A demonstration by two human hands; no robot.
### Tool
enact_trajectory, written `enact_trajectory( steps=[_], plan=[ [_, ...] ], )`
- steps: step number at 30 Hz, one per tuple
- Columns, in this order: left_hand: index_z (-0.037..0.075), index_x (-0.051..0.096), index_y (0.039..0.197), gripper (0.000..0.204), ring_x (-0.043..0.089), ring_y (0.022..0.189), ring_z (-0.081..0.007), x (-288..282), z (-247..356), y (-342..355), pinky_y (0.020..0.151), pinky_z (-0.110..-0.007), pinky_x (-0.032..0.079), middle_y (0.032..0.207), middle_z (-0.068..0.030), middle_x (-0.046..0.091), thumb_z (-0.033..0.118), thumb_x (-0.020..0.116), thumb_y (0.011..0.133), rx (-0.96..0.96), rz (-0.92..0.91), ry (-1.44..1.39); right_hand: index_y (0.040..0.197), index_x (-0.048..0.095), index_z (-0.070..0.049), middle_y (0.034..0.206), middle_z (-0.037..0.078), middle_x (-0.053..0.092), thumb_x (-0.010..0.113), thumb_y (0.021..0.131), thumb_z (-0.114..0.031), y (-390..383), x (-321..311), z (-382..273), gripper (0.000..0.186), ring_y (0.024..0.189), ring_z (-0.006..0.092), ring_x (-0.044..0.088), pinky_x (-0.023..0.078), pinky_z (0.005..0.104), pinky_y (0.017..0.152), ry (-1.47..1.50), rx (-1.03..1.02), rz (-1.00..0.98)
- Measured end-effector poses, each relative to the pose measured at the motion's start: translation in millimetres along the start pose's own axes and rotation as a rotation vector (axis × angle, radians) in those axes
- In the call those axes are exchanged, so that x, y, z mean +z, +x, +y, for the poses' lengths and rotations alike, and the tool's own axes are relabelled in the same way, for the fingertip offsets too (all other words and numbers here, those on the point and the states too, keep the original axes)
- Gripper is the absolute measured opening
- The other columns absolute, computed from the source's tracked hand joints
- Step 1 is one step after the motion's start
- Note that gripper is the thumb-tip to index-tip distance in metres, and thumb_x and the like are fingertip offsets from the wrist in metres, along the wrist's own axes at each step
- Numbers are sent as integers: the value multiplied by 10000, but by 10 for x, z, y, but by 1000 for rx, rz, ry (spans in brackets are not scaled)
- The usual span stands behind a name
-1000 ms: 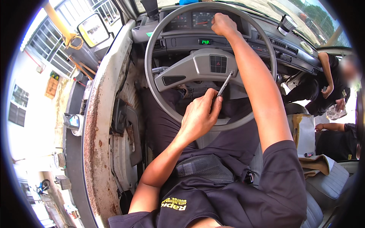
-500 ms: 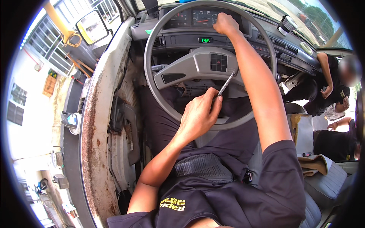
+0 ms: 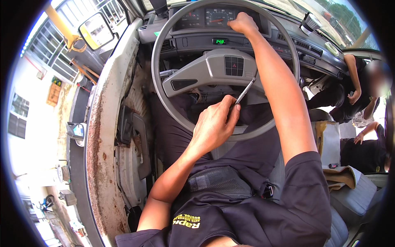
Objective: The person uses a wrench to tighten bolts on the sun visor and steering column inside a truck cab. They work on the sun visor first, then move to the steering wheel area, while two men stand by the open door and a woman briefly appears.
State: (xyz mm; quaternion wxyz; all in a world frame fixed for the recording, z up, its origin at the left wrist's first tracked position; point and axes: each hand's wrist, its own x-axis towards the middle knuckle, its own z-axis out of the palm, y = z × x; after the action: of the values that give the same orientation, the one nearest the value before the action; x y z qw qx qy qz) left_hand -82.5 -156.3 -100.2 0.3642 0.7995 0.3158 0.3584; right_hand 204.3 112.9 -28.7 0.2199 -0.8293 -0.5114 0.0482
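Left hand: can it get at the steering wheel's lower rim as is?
Likely yes. The left hand overlaps the lower rim in this view, with no obstacle visible between them; depth is hard to judge. It holds a slim metal tool, which may hinder a full grip.

Dashboard (image 3: 189,42) beyond left hand (image 3: 214,125), cup-shaped object (image 3: 310,23) atop, right of right hand (image 3: 244,24), grey seat (image 3: 354,202) right of both, brown cloth (image 3: 341,177) on it

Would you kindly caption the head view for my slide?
Left hand holds slim silver metal tool; right hand near dark rectangular instrument panel.
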Motion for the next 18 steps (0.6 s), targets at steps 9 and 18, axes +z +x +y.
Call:
enact_trajectory(
  steps=[9,18],
  plan=[
    [-8,674,1176,204,697,658,-366,-5,38,8,633,-477,506,772,-201,709,192,698,1149,-30,-32,21,1374,825,-112,1423,162,821,828,949,-300,-184,-70,-90,464,1363,365,771,615,511,1140,-118,-70,30],
    [-14,692,1182,211,648,576,-291,14,9,2,588,-433,468,748,-191,692,196,698,1157,3,-5,12,1387,821,-139,1388,152,834,833,1012,-439,-163,19,-64,480,1311,370,796,625,525,1118,-224,-123,98]
  ],
)
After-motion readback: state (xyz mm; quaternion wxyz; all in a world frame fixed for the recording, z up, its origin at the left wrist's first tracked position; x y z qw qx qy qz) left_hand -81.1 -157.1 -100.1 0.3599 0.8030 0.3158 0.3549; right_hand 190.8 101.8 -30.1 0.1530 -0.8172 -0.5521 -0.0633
